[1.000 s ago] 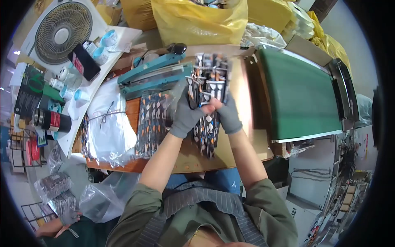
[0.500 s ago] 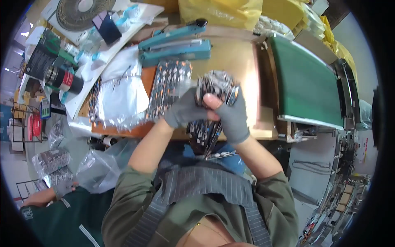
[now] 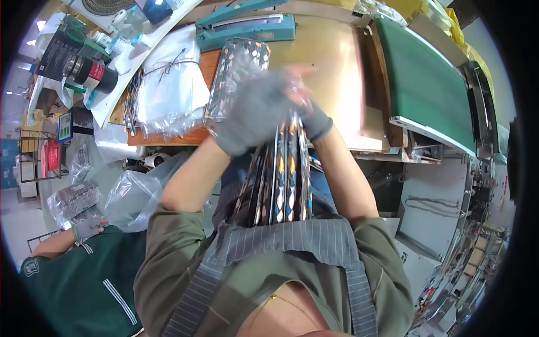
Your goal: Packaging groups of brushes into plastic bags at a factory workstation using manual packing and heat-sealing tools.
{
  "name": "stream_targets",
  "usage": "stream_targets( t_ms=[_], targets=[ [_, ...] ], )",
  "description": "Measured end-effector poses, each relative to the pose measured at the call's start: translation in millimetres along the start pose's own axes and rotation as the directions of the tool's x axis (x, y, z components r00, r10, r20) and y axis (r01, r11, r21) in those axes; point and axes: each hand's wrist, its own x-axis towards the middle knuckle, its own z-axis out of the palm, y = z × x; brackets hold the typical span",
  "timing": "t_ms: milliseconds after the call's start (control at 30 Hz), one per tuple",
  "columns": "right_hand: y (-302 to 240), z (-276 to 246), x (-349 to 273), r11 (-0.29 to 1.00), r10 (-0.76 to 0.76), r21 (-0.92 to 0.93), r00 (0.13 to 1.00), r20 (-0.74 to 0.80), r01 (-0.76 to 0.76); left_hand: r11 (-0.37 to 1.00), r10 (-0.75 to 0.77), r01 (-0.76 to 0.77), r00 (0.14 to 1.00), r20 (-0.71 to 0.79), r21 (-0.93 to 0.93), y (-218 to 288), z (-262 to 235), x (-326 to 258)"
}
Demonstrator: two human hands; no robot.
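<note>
A bundle of long, thin dark strips (image 3: 286, 174) with orange, white and blue patterns stands in front of my apron, its top end at my hands. My right hand (image 3: 315, 121), in a grey fingerless glove, is closed round that top end, partly hidden behind the other hand. My left hand (image 3: 255, 109), gloved alike, crosses over the top of the bundle. Motion smears its fingers, so their grip does not show. Just beyond it, a clear-wrapped pack of similar patterned strips (image 3: 247, 51) lies on the table.
Behind the packs sits a blue-green bag sealer (image 3: 247, 33). Clear plastic bags (image 3: 171, 92) tied with cord lie left, near a dark flask (image 3: 90, 73). A green-topped conveyor (image 3: 426, 84) stands at right. A co-worker's gloved hand (image 3: 87, 229) is at lower left.
The bundle has come down toward my body, showing more of its length. My left hand has moved across its top and is blurred. The whole view has shifted slightly.
</note>
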Motion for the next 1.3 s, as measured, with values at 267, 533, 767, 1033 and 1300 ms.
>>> stream_targets(
  t_ms=[267, 533, 767, 1033, 1300],
  targets=[
    [79.3, 7.6, -103.3, 0.913, 0.259, 0.396, 0.887, -0.382, -0.096, 0.989, 0.084, -0.051, 0.964, -0.251, 0.137, -45.7, 32.2, -120.3],
    [-7.6, 7.2, -120.7, 0.363, -0.163, -0.785, 0.796, -0.584, -0.502, 0.927, -0.126, 0.144, 0.989, -0.075, 0.347, -67.5, 26.5, -58.2],
    [55.3, -49.5, -252.2, -0.173, 0.177, -0.909, 0.896, -0.408, -0.379, 0.796, -0.239, 0.13, 0.965, 0.11, 0.591, -128.6, 11.8, -13.5],
    [-37.1, -3.9, -102.4, 0.255, -0.033, -0.87, 0.896, -0.444, -0.421, 0.86, 0.058, -0.021, 0.997, -0.057, 0.51, -71.5, 43.1, 14.6],
    [-127.9, -2.0, -1.8, -0.023, -0.632, -0.98, 0.763, -0.138, -0.196, 0.642, 0.219, -0.062, 0.97, -0.106, 0.764, -58.4, -50.3, 64.6]
  ],
)
